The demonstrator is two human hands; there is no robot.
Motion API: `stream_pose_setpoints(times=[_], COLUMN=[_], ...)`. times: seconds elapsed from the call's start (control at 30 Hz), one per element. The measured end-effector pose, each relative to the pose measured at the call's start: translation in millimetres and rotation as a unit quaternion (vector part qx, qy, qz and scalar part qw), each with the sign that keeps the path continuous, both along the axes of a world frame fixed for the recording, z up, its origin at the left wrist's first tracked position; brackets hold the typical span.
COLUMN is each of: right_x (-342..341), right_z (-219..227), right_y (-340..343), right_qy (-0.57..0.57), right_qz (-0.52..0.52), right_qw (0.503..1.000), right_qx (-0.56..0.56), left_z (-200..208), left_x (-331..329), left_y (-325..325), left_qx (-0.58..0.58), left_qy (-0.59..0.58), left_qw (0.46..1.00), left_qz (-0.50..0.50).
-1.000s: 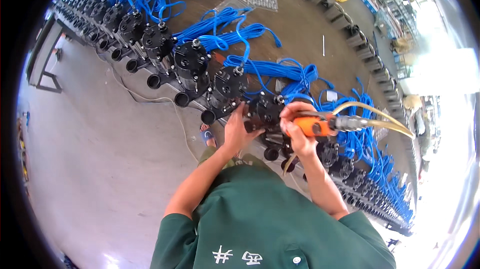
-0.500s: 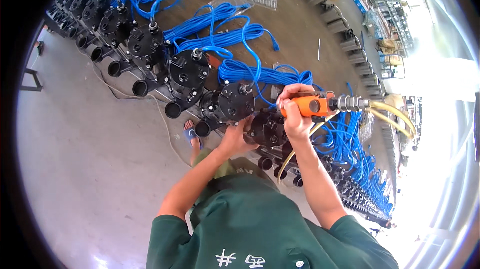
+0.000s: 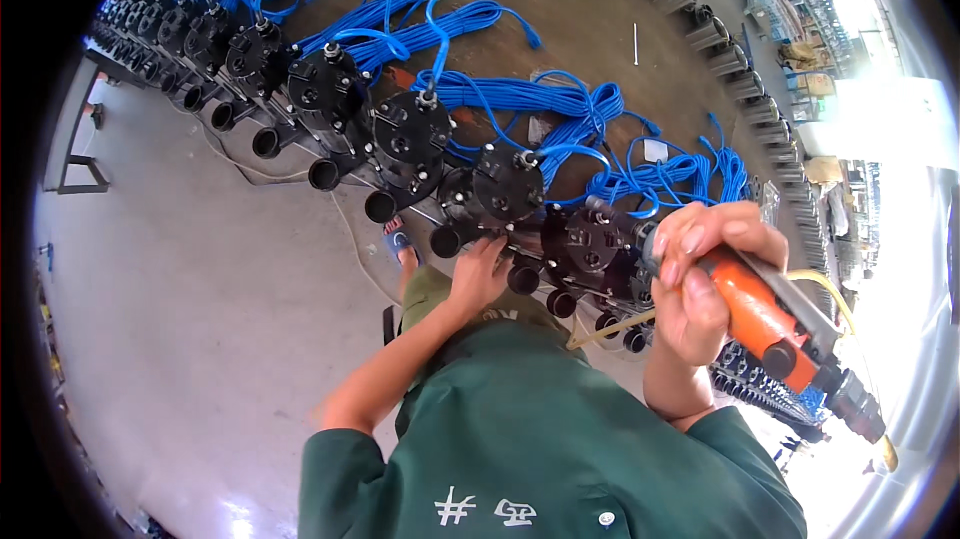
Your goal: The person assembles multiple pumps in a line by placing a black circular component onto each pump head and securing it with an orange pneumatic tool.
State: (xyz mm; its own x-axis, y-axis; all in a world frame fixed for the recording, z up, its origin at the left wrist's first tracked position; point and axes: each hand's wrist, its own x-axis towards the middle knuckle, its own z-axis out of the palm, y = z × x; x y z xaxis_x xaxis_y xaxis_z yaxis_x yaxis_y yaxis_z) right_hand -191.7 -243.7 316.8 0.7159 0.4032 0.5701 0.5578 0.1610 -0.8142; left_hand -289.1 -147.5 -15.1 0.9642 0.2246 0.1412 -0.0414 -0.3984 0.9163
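My right hand [image 3: 705, 284] is raised at the right, its fingers wrapped around an orange pneumatic screwdriver [image 3: 755, 311]. The tool lies tilted, with its dark hose fitting towards the lower right and a pale yellow air hose [image 3: 612, 327] showing. My left hand [image 3: 480, 277] rests with fingers stretched out against the lower side of a black pump [image 3: 497, 187], beside its round outlet; the fingertips are partly hidden. Just right of it stands another black pump [image 3: 592, 244], bolts showing on its top and no cable visible on it.
A long row of black pumps [image 3: 318, 89] runs along the table edge from far left to lower right. Coiled blue cables [image 3: 510, 94] lie on the brown table [image 3: 590, 29]. Metal cylinders [image 3: 725, 59] line its far side. A foot in a sandal [image 3: 398, 239] shows below the row.
My right hand has moved right and down with the screwdriver, which has swung from level to pointing lower right. My left hand has come away from the right-hand pump; the view has shifted.
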Motion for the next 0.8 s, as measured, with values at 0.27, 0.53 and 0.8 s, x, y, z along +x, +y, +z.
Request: stream_pose_setpoints(times=[0.27,0.53,0.8], right_x=[-23,-15,-13], right_z=[-62,-127,-117], right_y=[-47,-47,-33], right_qy=[0.162,0.234,0.22], right_qz=[0.047,0.042,0.089], right_qw=[0.982,0.97,0.971], right_qx=[0.086,0.042,0.03], left_z=[-12,-9,3], left_x=[-8,-6,-4], left_y=[-32,-42,-32], left_qx=[0.079,0.134,0.122], left_qy=[-0.052,-0.086,-0.089], left_qw=[0.994,0.984,0.987], left_qz=[0.052,0.086,0.047])
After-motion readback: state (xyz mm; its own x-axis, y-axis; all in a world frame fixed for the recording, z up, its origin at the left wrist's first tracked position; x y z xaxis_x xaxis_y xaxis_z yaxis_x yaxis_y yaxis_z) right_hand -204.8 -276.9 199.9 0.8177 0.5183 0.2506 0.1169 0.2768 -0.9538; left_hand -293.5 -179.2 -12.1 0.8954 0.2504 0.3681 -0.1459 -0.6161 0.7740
